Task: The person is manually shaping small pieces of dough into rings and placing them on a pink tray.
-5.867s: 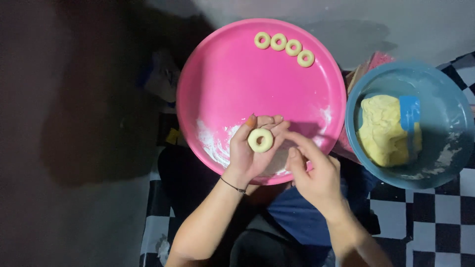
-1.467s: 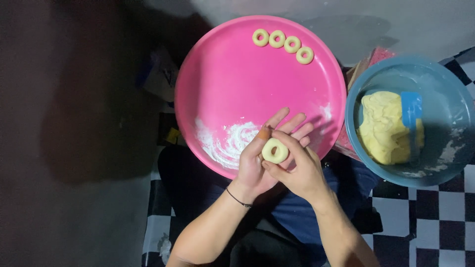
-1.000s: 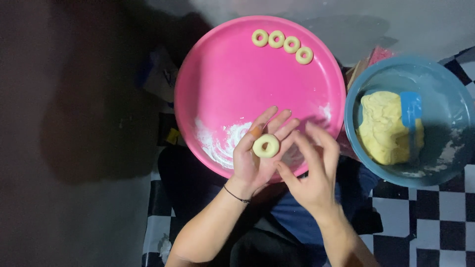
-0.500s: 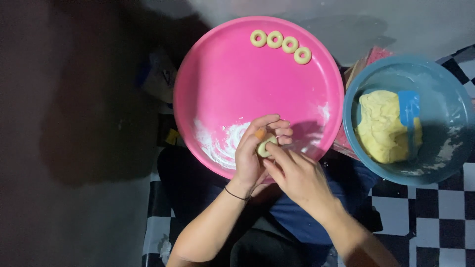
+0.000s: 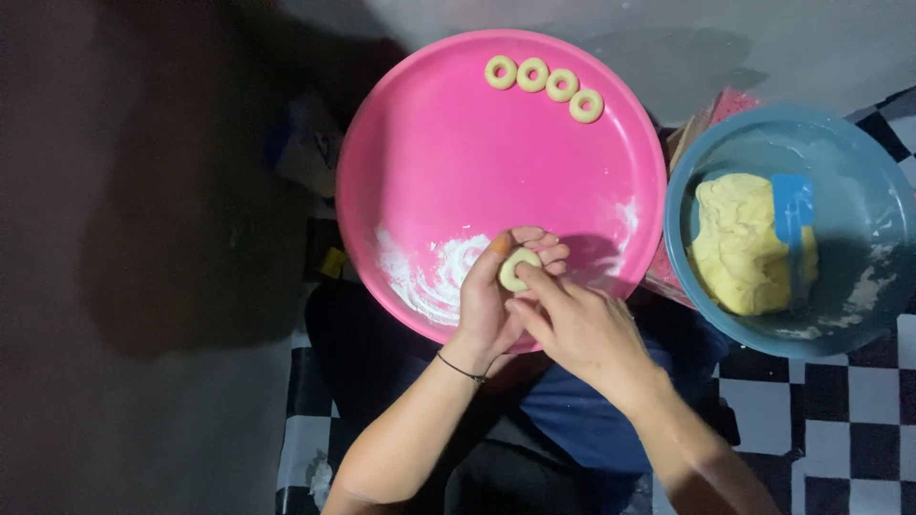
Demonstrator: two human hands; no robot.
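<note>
Left hand (image 5: 496,300) fingers curled around a small dough ring (image 5: 516,269), right hand (image 5: 572,324) fingertips pinched on the ring's lower edge. Ring held just above the near rim of the pink tray (image 5: 429,172), next to a flour smear (image 5: 434,277). Four finished rings (image 5: 544,84) in a row at the tray's far edge. Blue bowl (image 5: 859,286) to the right holds a dough lump (image 5: 739,243) and a blue scraper (image 5: 792,205).

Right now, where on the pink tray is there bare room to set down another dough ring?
The pink tray is bare across its middle, between the row of four dough rings at the far rim and the flour smear near the hands. The near rim is crowded: left hand and right hand work a dough ring there.
</note>
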